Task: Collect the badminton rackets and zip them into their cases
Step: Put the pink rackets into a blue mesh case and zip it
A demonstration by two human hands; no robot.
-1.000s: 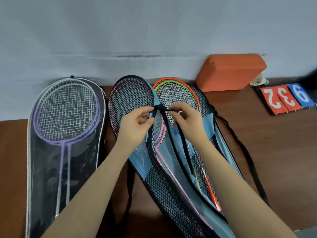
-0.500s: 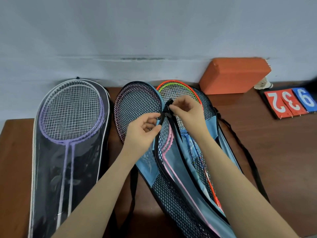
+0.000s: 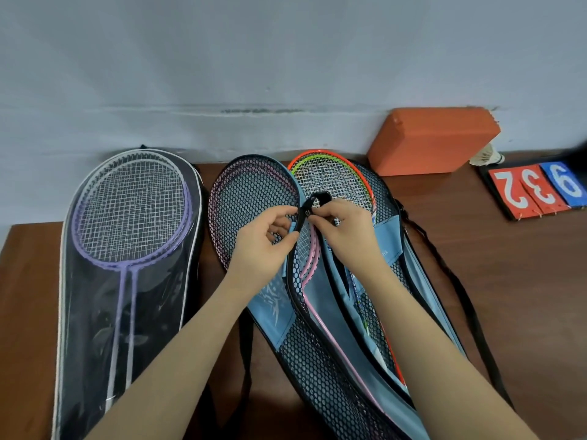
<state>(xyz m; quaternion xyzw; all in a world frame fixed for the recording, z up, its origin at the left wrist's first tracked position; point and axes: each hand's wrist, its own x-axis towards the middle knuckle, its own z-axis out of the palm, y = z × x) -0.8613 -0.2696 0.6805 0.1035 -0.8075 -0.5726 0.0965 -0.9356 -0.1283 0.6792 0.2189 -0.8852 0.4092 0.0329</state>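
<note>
Two blue mesh cases lie side by side on the brown table. The left mesh case (image 3: 254,198) holds pink rackets (image 3: 313,262). The right mesh case (image 3: 387,230) holds an orange and a green racket (image 3: 330,173). My left hand (image 3: 263,246) pinches the black zipper edge (image 3: 300,223) of the left mesh case. My right hand (image 3: 346,236) pinches the black zipper tab (image 3: 313,203) at the same spot, just above the left hand. At the far left a clear case (image 3: 95,312) holds two purple rackets (image 3: 130,208).
An orange block (image 3: 432,141) leans on the wall behind the cases, with a shuttlecock (image 3: 486,155) beside it. A score flip board (image 3: 540,188) showing red and blue numbers lies at the right. A black shoulder strap (image 3: 460,293) trails over the table (image 3: 508,281).
The view has shifted slightly. My right hand lifted the black zipper tab and has come back close to my left hand at the case's edge.
</note>
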